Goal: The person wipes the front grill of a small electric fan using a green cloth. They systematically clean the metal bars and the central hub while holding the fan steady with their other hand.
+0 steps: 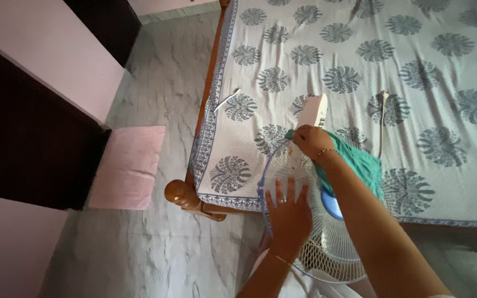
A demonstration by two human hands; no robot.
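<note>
A pedestal fan with a white wire grille (327, 243) and a blue rim and hub stands at the foot of the bed. My left hand (287, 212) lies flat on the grille's left side, fingers spread. My right hand (311, 140) grips a green cloth (362, 165) against the top of the grille; the cloth trails down to the right over the bed. Just beyond that hand lies a white rectangular object (313, 112) on the sheet.
The bed (360, 66) has a pale sheet with blue leaf medallions and a wooden frame with a rounded corner post (180, 193). A pink mat (128, 165) lies on the marble floor to the left. Dark cabinets line the left wall. A white cord (383, 118) and a small white strip (226, 100) rest on the sheet.
</note>
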